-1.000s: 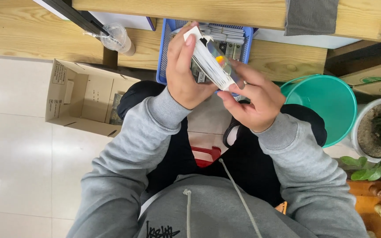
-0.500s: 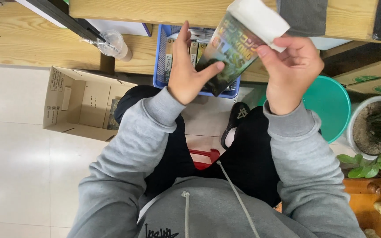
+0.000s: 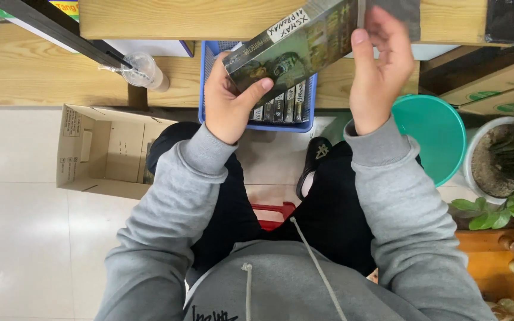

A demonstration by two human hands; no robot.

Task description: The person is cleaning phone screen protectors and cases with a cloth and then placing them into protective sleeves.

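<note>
Both hands grip a flat dark packaged box [image 3: 304,44] above the blue basket [image 3: 204,89]: left hand [image 3: 228,98] pinches its lower end, right hand [image 3: 379,71] fingers curl around the upper edge, probably inspecting it.

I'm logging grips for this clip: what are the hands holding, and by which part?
Both hold one flat dark package. The left hand pinches its lower end, thumb on the face; the right hand grips its upper right edge.

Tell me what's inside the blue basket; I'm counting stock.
The blue basket holds a row of dark flat packs standing on edge. The held pack and left hand cover the rest.
</note>
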